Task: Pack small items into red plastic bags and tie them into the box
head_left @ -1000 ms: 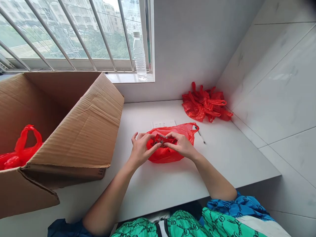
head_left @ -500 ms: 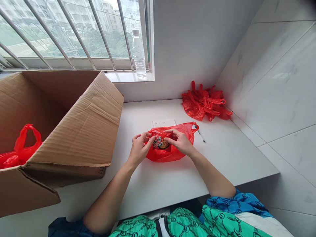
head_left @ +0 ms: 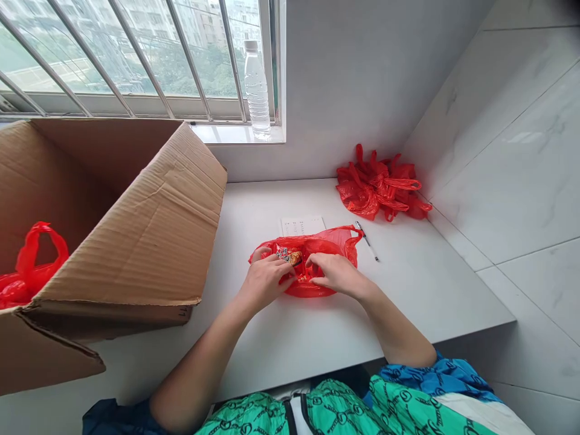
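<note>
A red plastic bag (head_left: 333, 240) lies on the white table, its mouth spread open. Inside it, toward the left, is a small printed red packet (head_left: 290, 255). My left hand (head_left: 267, 277) is over the left part of the bag, fingers curved around the packet's near side; its grip is partly hidden. My right hand (head_left: 333, 272) reaches into the bag from the right, with thumb and fingers apart and nothing between them. Other red contents lie between the hands, too covered to make out.
A big open cardboard box (head_left: 136, 235) stands at the left with a tied red bag (head_left: 34, 272) inside. Behind are a sheet of paper (head_left: 302, 226), a pen (head_left: 368, 241) and a heap of red bags (head_left: 383, 184). A bottle (head_left: 257, 90) stands on the windowsill.
The packet, earlier held up between both hands, now sits lower inside the bag at the left. My right hand has let it go, and my left hand has turned palm down over the bag.
</note>
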Demonstrator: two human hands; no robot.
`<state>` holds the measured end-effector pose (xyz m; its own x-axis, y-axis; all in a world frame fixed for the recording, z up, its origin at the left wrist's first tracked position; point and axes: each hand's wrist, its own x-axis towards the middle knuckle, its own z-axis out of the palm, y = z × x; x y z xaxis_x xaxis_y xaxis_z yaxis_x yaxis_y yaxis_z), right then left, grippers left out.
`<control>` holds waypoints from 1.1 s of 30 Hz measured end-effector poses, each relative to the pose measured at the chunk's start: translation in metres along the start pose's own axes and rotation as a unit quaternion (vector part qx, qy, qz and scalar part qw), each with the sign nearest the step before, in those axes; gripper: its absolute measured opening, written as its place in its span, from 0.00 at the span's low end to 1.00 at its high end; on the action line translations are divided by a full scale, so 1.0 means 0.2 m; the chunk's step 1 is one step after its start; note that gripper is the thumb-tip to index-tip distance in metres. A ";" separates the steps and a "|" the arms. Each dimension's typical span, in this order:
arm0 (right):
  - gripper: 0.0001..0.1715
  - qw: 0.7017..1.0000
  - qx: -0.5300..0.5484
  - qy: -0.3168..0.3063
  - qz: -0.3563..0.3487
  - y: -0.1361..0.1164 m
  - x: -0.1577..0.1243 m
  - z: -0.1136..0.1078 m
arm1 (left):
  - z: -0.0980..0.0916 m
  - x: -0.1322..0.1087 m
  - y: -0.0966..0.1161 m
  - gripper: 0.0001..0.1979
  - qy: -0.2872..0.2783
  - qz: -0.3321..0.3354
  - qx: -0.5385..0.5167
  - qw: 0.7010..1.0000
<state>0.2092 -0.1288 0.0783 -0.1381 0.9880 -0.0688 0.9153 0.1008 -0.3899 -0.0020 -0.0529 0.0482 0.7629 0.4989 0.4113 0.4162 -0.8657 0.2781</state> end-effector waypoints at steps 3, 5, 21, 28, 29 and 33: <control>0.16 0.999 -0.039 -0.025 0.007 0.01 0.00 0.03 | 0.02 -0.02 -0.01 0.03 -0.051 0.000 0.007 0.999; 0.16 0.998 -0.056 -0.027 0.006 0.01 0.00 0.05 | 0.03 -0.03 -0.01 0.09 -0.066 -0.013 0.017 0.998; 0.10 0.994 0.064 0.023 0.088 0.07 -0.05 -0.13 | 0.03 -0.02 -0.01 0.13 -0.016 -0.052 0.012 0.998; 0.15 0.996 0.019 0.076 0.048 0.05 -0.01 -0.05 | 0.04 -0.02 0.00 0.12 -0.015 -0.045 0.019 0.999; 0.12 0.994 -0.020 0.091 0.060 0.05 0.01 -0.03 | 0.04 -0.02 0.00 0.11 -0.016 -0.044 0.017 0.999; 0.16 0.971 -0.165 0.117 0.124 0.07 0.09 0.05 | 0.03 -0.02 0.00 0.10 -0.016 -0.040 0.011 0.999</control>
<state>0.2149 -0.1109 0.0620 0.1569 0.9824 0.1016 0.9862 -0.1503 -0.0696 -0.0011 -0.0547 0.0410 0.7422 0.5645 0.3613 0.4866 -0.8245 0.2888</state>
